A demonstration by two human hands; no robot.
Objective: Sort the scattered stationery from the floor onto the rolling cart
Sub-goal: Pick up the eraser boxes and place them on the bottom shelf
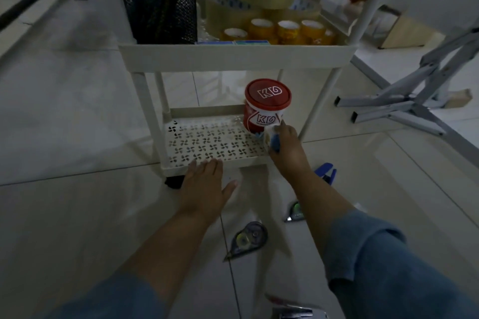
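Left of centre, the left hand lies open, fingers straight and flat on the front rim of the cart's lower shelf. Pressing down there should stop the cart rolling while the load goes on. At centre right a white-and-blue pot sits at the shelf's right end, just beside or touching the red tub, and is best set upright on the bare perforated part before release. The right hand reaches forward on an outstretched arm, fingers curled round the pot from its right side.
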